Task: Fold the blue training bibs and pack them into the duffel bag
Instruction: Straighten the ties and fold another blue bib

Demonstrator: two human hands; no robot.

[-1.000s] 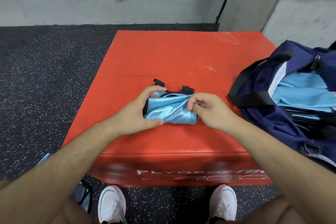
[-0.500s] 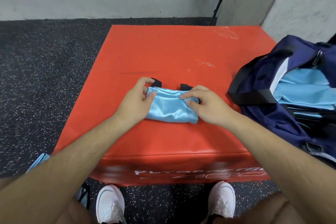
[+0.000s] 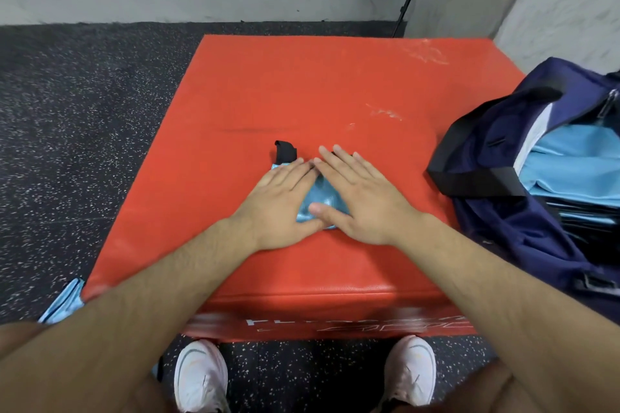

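White lettering on the front of the red surface [image 3: 335,94] is too blurred to read. The folded blue bib [image 3: 323,193] lies near its front middle, black strap ends [image 3: 285,151] pointing away from the person; its long axis is hidden under the hands. The left hand [image 3: 281,198] and right hand [image 3: 359,198] press flat on it, each grip spread with fingers straight. The duffel bag [image 3: 496,131] sits open at the right, with blue bibs [image 3: 570,161] inside.
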